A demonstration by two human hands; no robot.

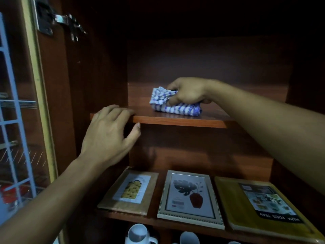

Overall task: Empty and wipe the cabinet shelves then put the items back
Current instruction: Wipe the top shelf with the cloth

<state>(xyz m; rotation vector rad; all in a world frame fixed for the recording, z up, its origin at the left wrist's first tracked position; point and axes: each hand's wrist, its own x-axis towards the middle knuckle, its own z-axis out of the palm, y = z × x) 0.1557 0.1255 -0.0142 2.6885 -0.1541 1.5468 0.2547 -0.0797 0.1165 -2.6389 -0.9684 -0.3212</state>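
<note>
Cabinet [98,76] fills the view, dark inside. Its door [52,85] is swung open at L w/ a metal hinge [70,22] near the top. Upper shelf [184,121] is bare apart from the cloth. Lower shelf [153,221] holds 3 flat items side by side: a yellow food tray [226,199] at R, a grey picture frame [190,196] in the middle, a wooden frame [128,192] at L. White mugs [139,234] show below that, partly cut off at the bottom.

Right hand [190,93] reaches in from R to approx mid-shelf. Its fingers are clenched round the blue-and-white cloth [175,108], pressing it onto the upper shelf. Cloth is bunched into a rough roll w/ its long axis running L–R, roughly parallel to the shelf's front edge and near it. The free end sticks out to the L of the fingers.

Left hand [109,132] is the one nearer the shelf's front-L corner. Its fingers are curled over the top of the edge w/ the thumb at the underside, gripping the board, prob. as a brace.

Judgement: wiping of the upper shelf looks under way, and the lower shelf is not yet emptied. Next stroke prob. sweeps L toward the braced hand or back into the rear, so the left hand may need to lift clear. Rear corners are too dark to judge.
</note>
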